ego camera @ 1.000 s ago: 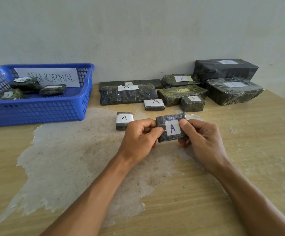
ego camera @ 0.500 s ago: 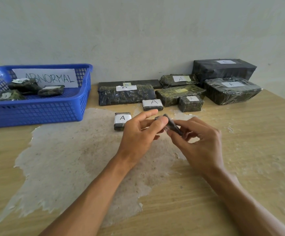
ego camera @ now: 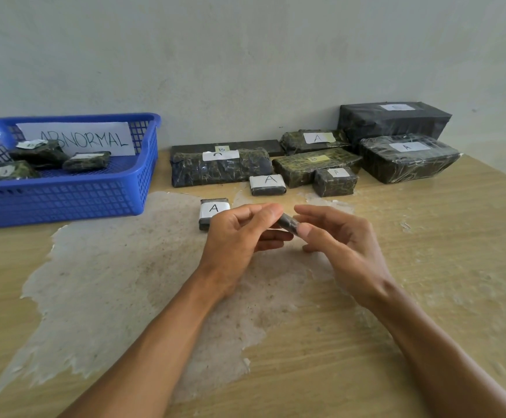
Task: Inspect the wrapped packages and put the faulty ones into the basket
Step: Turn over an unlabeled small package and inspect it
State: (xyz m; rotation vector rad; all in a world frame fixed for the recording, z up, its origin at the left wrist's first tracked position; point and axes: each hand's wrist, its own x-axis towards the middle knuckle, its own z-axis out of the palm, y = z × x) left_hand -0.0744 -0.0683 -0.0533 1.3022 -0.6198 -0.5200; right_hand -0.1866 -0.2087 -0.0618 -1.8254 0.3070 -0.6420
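Observation:
A small dark wrapped package (ego camera: 289,224) is held edge-on above the table between my left hand (ego camera: 239,236) and my right hand (ego camera: 333,236); only its narrow side shows, the label is hidden. Another small package labelled A (ego camera: 214,209) lies flat just behind my left hand. The blue basket (ego camera: 73,200) with an ABNORMAL sign stands at the far left and holds three dark packages (ego camera: 87,159). Several more wrapped packages (ego camera: 220,170) of mixed sizes, labelled A or B, lie in a group along the wall.
The wooden table (ego camera: 426,267) has a large pale worn patch (ego camera: 125,267) under and left of my hands. Two big dark packages (ego camera: 408,158) sit at the back right. A plain wall rises behind everything.
The package in my hands has been turned from label-up to edge-on, so its A label no longer shows. Both hands stayed over the same spot.

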